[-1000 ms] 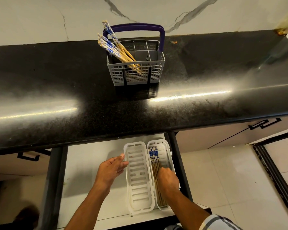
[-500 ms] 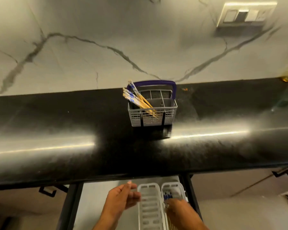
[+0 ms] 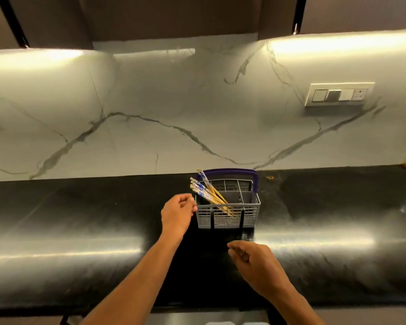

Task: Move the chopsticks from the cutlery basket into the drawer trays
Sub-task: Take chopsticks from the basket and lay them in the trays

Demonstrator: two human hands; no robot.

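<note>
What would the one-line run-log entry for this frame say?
phase: reaching for next batch | left hand: empty, beside cutlery basket | right hand: empty, over countertop | chopsticks: in basket, leaning left

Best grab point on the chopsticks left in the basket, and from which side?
Take the chopsticks by their blue-patterned upper ends, coming from the left, above the cutlery basket rim. They lean up and left out of its front-left compartment, so those ends stand free while the tips are boxed in by the walls. The left hand is already beside them.
</note>
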